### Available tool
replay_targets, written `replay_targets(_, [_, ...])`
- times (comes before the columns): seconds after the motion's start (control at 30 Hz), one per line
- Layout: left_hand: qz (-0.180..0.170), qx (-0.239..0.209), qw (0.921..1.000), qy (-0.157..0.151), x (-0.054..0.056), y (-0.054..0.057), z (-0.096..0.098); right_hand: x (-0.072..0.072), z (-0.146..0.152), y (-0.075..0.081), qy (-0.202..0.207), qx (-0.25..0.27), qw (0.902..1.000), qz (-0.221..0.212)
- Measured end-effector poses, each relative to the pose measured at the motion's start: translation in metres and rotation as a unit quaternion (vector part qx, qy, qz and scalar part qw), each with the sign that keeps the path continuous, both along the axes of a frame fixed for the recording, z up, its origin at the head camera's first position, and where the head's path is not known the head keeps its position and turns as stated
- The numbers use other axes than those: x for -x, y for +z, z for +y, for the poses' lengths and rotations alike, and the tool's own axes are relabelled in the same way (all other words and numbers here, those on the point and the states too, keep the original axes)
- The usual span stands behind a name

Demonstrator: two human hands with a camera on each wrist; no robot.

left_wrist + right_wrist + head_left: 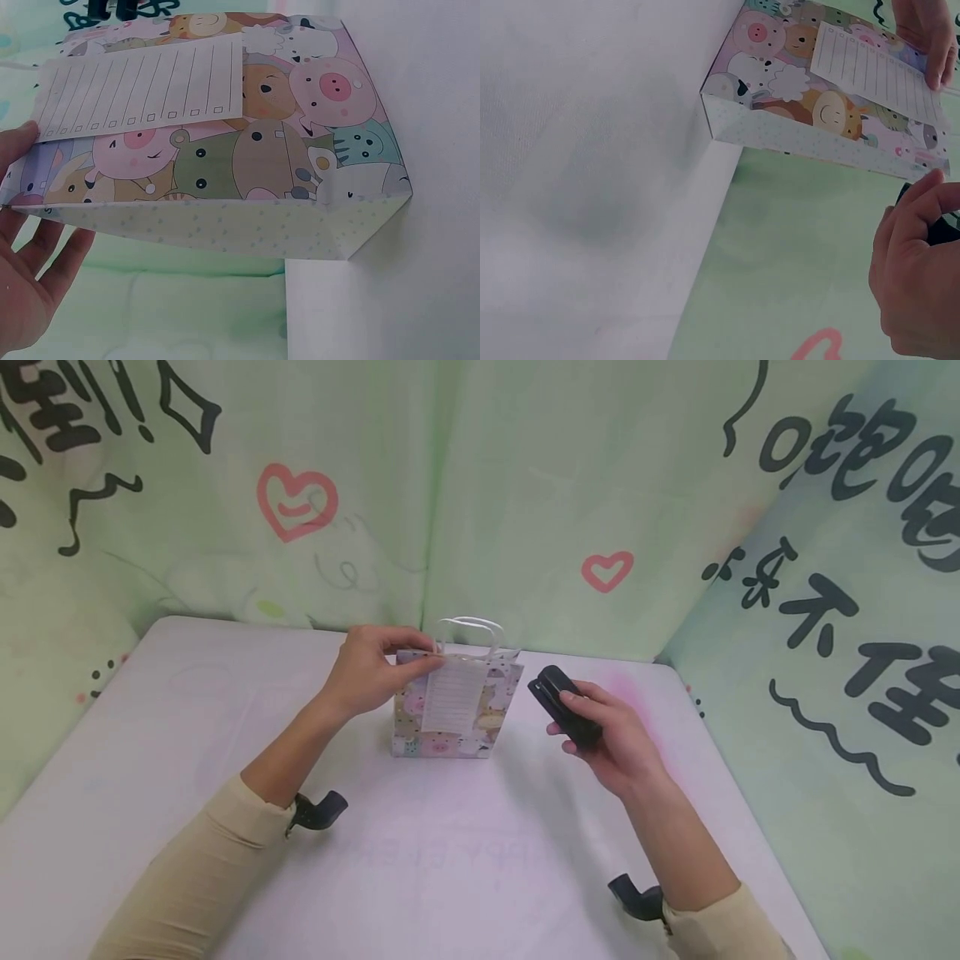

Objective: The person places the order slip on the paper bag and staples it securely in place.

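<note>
A small paper gift bag printed with cartoon animals stands upright on the white table, its white handles raised. Against its front lies a lined checklist paper with small boxes. My left hand pinches the paper and the bag's top edge together at the upper left, thumb in front and fingers behind. To the right of the bag, my right hand grips a black stapler, held in the air a short way from the bag's side. In the right wrist view the stapler is mostly hidden by the fingers.
The white table stretches toward me, with its far edge just behind the bag. Pale green curtains with hearts and black lettering hang behind and at both sides. A black wrist mount juts from the left sleeve, another from the right.
</note>
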State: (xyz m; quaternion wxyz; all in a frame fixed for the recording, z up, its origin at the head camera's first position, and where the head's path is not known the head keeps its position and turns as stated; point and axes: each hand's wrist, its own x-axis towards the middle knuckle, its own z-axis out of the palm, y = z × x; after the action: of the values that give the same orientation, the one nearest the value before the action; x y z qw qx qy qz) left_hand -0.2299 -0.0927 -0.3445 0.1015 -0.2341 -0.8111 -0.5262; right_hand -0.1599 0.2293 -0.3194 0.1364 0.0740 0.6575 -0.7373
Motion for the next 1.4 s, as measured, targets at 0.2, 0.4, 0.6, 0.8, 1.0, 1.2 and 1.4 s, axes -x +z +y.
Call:
replay_targets(0.2, [0.002,0.000,1.0000,-0.001,0.000,0.001,0.000,0.005,-0.001,0.002,-0.017,-0.041,0.9989,0.011])
replay_targets(0.4, [-0.008,0.000,1.0000,-0.002,0.000,0.001,0.000,0.010,0.000,0.006,-0.037,-0.076,0.9962,0.019])
replay_targets(0.6, [-0.019,0.004,0.9998,-0.003,0.000,0.000,-0.001,0.019,0.002,0.012,-0.044,-0.087,0.9947,0.033])
replay_targets(0.8, [-0.021,0.002,0.9998,-0.005,-0.001,0.002,-0.001,0.030,0.002,0.025,-0.033,-0.117,0.9909,0.058])
replay_targets(1.0, [-0.023,0.002,0.9997,-0.008,-0.001,0.003,0.000,0.045,-0.001,0.047,-0.005,-0.150,0.9859,0.074])
replay_targets(1.2, [-0.031,0.005,0.9995,-0.009,0.001,0.003,0.000,0.061,-0.009,0.070,0.047,-0.196,0.9747,0.096])
replay_targets(1.4, [-0.035,0.010,0.9993,-0.005,0.001,0.003,0.000,0.086,-0.022,0.083,0.116,-0.246,0.9524,0.138])
